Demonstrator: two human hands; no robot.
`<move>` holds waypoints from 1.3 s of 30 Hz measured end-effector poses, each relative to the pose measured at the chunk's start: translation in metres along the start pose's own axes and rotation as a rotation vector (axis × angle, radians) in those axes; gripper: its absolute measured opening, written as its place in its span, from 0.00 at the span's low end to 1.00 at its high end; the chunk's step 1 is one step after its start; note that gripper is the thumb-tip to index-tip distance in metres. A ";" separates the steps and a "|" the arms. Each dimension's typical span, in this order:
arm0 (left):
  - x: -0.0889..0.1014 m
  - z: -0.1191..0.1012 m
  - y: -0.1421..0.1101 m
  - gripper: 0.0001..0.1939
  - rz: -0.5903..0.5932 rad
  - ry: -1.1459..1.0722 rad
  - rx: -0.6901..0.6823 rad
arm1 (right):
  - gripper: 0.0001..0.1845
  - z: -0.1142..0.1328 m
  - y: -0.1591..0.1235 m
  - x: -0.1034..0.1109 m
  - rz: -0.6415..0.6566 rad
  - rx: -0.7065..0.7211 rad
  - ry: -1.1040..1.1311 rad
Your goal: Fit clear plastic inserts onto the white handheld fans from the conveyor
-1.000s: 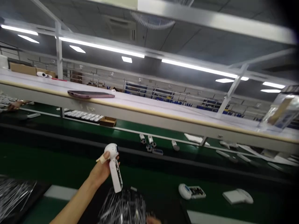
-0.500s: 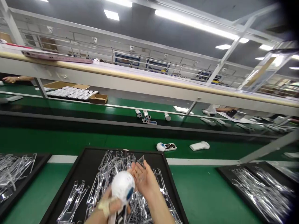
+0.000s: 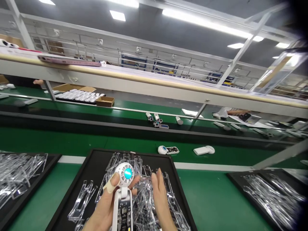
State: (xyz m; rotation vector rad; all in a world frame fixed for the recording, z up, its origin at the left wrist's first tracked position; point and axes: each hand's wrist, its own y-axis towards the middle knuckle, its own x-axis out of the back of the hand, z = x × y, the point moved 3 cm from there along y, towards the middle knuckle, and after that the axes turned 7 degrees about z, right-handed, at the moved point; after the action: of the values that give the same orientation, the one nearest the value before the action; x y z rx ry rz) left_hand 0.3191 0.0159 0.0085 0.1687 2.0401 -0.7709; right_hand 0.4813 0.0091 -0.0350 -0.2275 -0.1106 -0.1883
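Note:
My left hand (image 3: 106,207) grips a white hand-held device (image 3: 123,195) with a round head and a blue-lit centre, held upright over a black tray (image 3: 79,173). A tan finger cot covers the thumb, which rests against the round head. My right hand (image 3: 160,197) is beside the device, fingers stretched and reaching down onto the pile of clear plastic parts (image 3: 141,192) in the tray. It holds nothing that I can see.
Two more black trays of clear parts sit at the left (image 3: 16,176) and right (image 3: 271,189). On the green conveyor (image 3: 216,199) lie a similar device (image 3: 167,149) and a white shell (image 3: 204,149). A shelf (image 3: 154,85) runs overhead. Other people's hands show far left and far right.
The camera tilted down from the far belt to the tray. My left hand brought the device in and turned its round face toward me. My right hand lowered onto the clear parts.

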 end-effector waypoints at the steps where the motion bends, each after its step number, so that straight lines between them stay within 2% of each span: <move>1: -0.001 -0.002 0.000 0.33 -0.019 -0.049 0.015 | 0.32 0.003 -0.004 0.001 -0.025 0.154 -0.232; 3: -0.004 -0.003 0.001 0.36 -0.021 -0.123 0.041 | 0.28 0.009 -0.013 -0.005 -0.008 0.451 -0.598; 4: -0.005 -0.004 0.002 0.36 -0.009 -0.146 0.046 | 0.28 0.011 -0.016 -0.008 0.021 0.576 -0.710; 6: -0.006 -0.005 0.005 0.36 0.016 -0.165 0.031 | 0.31 0.014 -0.018 -0.011 0.040 0.686 -0.847; 9: -0.003 -0.008 0.008 0.33 0.053 -0.161 0.000 | 0.33 0.018 -0.017 -0.007 0.036 0.607 -0.903; 12: 0.000 -0.019 0.009 0.28 0.114 -0.116 -0.149 | 0.33 0.024 -0.023 -0.002 0.107 0.416 -0.810; 14: -0.001 -0.025 0.007 0.25 0.157 -0.087 -0.250 | 0.31 0.028 -0.033 -0.009 0.174 0.363 -0.757; 16: -0.003 -0.025 0.006 0.25 0.210 -0.064 -0.278 | 0.29 0.032 -0.045 -0.022 0.188 0.398 -0.731; 19: -0.005 -0.020 0.006 0.27 0.274 0.001 -0.290 | 0.29 0.038 -0.057 -0.045 0.107 0.450 -0.691; 22: -0.002 -0.014 0.007 0.27 0.276 0.071 -0.308 | 0.30 0.042 -0.062 -0.061 0.060 0.465 -0.706; 25: 0.000 -0.013 0.005 0.26 0.251 0.094 -0.313 | 0.31 0.042 -0.063 -0.067 0.044 0.457 -0.761; 28: -0.002 -0.015 0.002 0.29 0.227 0.084 -0.321 | 0.33 0.034 -0.064 -0.069 0.072 0.414 -0.762; 31: -0.007 -0.017 0.000 0.34 0.224 0.124 -0.342 | 0.34 0.022 -0.066 -0.068 0.191 0.300 -0.594; 34: -0.009 -0.015 0.002 0.33 0.205 0.153 -0.358 | 0.36 0.019 -0.066 -0.062 0.283 0.254 -0.468; 36: -0.009 -0.014 0.005 0.31 0.204 0.180 -0.356 | 0.37 0.023 -0.063 -0.054 0.281 0.293 -0.499; 39: -0.005 -0.010 0.010 0.31 0.180 0.377 -0.265 | 0.35 0.029 -0.057 -0.041 0.198 0.335 -0.672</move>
State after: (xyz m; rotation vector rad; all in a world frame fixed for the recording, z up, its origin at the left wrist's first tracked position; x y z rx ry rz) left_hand 0.3189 0.0300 0.0120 0.3617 2.4195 -0.3698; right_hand 0.4275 -0.0315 -0.0006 0.0422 -0.7779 0.1123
